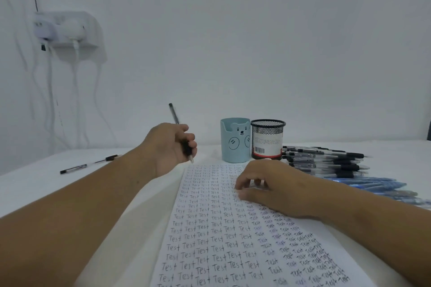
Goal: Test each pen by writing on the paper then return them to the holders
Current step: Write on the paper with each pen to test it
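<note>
The left hand (171, 144) holds a black pen (180, 133) in curled fingers, tip down, just past the top left corner of the paper (217, 228). The right hand (268, 186) rests on the paper with loose fingers and holds nothing. Behind stand a blue bear cup (235, 141) and a black mesh cup (267, 138), with a pile of pens (326, 162) to their right.

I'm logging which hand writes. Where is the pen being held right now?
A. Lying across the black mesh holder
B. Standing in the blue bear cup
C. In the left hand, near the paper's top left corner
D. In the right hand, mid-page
C: the left hand grips a black-and-clear pen by the sheet's top corner, while the right hand rests on the written-over white paper.
</note>
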The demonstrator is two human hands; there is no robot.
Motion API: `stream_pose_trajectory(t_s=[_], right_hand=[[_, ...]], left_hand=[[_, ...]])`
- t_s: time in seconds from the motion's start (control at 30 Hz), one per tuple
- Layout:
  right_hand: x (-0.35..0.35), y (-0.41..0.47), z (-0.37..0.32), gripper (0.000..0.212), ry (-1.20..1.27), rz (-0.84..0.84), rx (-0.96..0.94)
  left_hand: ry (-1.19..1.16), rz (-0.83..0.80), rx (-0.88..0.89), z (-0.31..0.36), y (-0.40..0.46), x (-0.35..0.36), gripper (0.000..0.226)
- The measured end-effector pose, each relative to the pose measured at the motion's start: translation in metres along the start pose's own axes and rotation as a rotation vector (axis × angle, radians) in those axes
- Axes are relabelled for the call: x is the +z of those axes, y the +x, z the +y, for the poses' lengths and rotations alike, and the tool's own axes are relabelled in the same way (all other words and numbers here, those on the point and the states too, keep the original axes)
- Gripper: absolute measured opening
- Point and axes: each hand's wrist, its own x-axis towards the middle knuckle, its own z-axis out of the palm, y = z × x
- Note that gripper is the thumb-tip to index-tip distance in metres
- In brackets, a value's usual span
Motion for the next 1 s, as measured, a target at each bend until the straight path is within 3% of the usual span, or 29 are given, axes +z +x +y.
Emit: stream_pose_trajectory(t_s=[0.03,0.13,0.2,0.5,0.67,0.87,1.0], right_hand=[[0.000,0.000,0.000,0.024,0.000,-0.001,0.008],[0.000,-0.001,-0.002,0.025,-0.010,0.001,0.022],[0.000,-0.001,-0.004,0.024,-0.003,0.013,0.027],[0.005,0.003,-0.008,0.025,-0.017,0.048,0.063],[0.001,0.002,-0.007,0.032,0.013,0.087,0.104],[-0.006,-0.004,-0.002,0.046,0.055,0.370,0.056],[-0.010,-0.003,-0.008,0.028,-0.065,0.457,-0.025]], left_hand=[[-0.041,-0.024,-0.026,0.001,-0.002,0.000,0.012],[-0.111,-0.082,-0.073,0.003,-0.005,0.001,0.062],[-0.135,-0.112,-0.080,0.002,-0.007,0.003,0.078],[-0.168,-0.238,-0.093,-0.003,-0.013,0.009,0.057],[-0.236,-0.298,0.003,-0.011,-0.016,0.018,0.060],[-0.035,-0.354,0.047,-0.025,-0.020,0.029,0.066],[0.051,-0.405,0.037,-0.032,-0.026,0.038,0.069]])
